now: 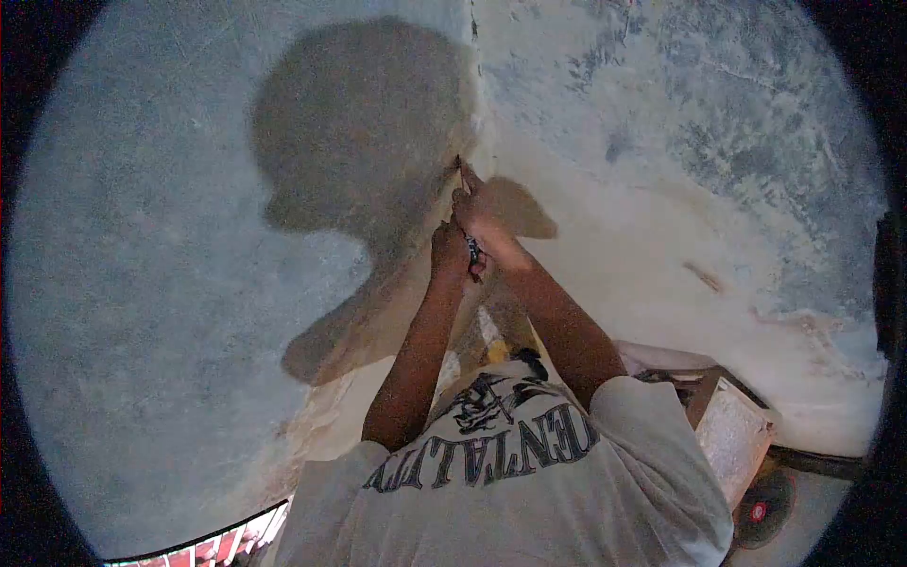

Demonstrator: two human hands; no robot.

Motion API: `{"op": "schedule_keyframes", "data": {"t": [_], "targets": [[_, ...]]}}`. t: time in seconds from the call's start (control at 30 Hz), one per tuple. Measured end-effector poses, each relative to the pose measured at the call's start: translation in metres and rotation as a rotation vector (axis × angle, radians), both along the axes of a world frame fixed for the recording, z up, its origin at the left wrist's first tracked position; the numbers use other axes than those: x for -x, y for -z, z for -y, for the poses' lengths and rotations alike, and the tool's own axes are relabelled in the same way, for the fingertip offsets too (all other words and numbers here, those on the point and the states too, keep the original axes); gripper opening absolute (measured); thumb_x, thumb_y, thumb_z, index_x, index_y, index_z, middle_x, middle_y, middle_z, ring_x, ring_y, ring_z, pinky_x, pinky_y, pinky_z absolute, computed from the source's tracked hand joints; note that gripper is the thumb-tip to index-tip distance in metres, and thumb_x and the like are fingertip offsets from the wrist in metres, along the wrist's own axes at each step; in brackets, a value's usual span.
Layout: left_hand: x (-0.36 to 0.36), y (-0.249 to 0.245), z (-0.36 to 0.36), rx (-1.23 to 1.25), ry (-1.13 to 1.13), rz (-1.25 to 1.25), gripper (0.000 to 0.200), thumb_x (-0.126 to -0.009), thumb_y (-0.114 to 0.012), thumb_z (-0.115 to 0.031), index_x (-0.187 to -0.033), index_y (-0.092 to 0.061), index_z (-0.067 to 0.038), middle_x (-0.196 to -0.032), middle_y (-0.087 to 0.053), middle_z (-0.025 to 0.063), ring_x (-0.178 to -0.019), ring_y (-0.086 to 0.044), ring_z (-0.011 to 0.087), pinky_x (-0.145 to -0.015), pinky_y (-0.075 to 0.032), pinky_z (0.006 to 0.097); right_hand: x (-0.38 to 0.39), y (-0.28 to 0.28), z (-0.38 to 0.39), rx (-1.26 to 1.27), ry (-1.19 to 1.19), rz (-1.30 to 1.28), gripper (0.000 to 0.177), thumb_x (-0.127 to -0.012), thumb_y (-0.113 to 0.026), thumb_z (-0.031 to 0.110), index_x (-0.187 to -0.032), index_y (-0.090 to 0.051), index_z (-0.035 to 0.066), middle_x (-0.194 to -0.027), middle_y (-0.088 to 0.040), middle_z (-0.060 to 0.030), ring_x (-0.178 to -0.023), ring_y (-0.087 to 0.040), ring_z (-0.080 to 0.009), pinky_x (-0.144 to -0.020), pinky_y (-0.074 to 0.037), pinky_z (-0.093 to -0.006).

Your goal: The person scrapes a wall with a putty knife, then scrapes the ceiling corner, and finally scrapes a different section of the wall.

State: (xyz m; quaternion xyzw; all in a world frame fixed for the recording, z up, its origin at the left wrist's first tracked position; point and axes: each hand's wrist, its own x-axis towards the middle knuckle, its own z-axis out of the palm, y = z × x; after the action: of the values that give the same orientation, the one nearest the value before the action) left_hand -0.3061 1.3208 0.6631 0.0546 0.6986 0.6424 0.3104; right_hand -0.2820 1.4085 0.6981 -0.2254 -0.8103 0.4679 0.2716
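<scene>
Two narrow grips, left hand (448, 251) and right hand (482, 215), are enclosing a slim patterned object (472, 248) at the wall corner (477, 90), fingers (470, 179) partly hiding it. A shadow (364, 113) is darkening the bluish wall (142, 283).

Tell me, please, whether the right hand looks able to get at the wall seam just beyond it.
Probably yes: the right hand is raised close to the seam, and no object shows between them to block the way.
</scene>
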Motion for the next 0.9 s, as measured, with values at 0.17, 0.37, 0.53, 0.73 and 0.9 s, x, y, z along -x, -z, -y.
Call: {"op": "schedule_keyframes", "data": {"t": [0.17,0.37,0.53,0.73,0.9], "targets": [[-0.019,-0.048,0.002,-0.050,-0.019,0.185,0.055,-0.089,-0.050,-0.057,-0.074,-0.052,-0.004,-0.056,-0.051,0.0060,-0.042,-0.050,0.0159,-0.036,-0.035,0.0308,0.016,0.033,-0.019,-0.053,0.034,0.038,0.060,-0.086,-0.052,0.013,-0.143,-0.034,0.010,-0.104,-0.061,-0.0279,-0.083,-0.062,-0.0371,-0.082,-0.046,-0.0465],[-0.012,-0.035,-0.016,-0.151,-0.092,0.208,0.057,-0.087,-0.050,-0.060,-0.070,-0.053,-0.006,-0.054,-0.050,0.0044,-0.040,-0.048,0.0140,-0.034,-0.033,0.0301,0.016,0.019,-0.022,0.017,0.029,0.064,0.060,-0.085,-0.054,0.017,-0.142,-0.036,0.009,-0.091,-0.064,-0.0260,-0.081,-0.064,-0.0388,-0.082,-0.045,-0.0487],[-0.029,-0.092,-0.012,-0.098,-0.058,0.284,0.054,-0.088,-0.049,-0.059,-0.069,-0.052,-0.008,-0.050,-0.046,0.0027,-0.036,-0.043,0.0140,-0.034,-0.032,0.0291,0.004,-0.012,-0.018,-0.067,0.019,0.148,0.053,-0.090,-0.046,0.027,-0.138,-0.038,0.005,-0.125,-0.050,-0.0251,-0.110,-0.053,-0.0429,-0.093,-0.040,-0.0493],[-0.018,-0.044,-0.027,-0.300,-0.006,0.163,0.051,-0.089,-0.047,-0.059,-0.079,-0.052,-0.009,-0.056,-0.048,0.0016,-0.039,-0.044,0.0132,-0.036,-0.032,0.0293,0.000,-0.014,-0.022,-0.174,0.090,-0.148,0.055,-0.086,-0.050,0.020,-0.140,-0.041,0.017,-0.100,-0.063,-0.0279,-0.092,-0.063,-0.0394,-0.080,-0.047,-0.0480],[-0.038,-0.070,-0.020,-0.174,-0.103,0.353,0.047,-0.093,-0.044,-0.053,-0.081,-0.051,-0.008,-0.057,-0.048,0.0019,-0.039,-0.045,0.0137,-0.035,-0.031,0.0302,0.005,-0.008,-0.027,-0.107,0.018,0.246,0.054,-0.087,-0.050,0.021,-0.140,-0.041,0.014,-0.101,-0.064,-0.0254,-0.090,-0.063,-0.0368,-0.080,-0.048,-0.0444]]}}
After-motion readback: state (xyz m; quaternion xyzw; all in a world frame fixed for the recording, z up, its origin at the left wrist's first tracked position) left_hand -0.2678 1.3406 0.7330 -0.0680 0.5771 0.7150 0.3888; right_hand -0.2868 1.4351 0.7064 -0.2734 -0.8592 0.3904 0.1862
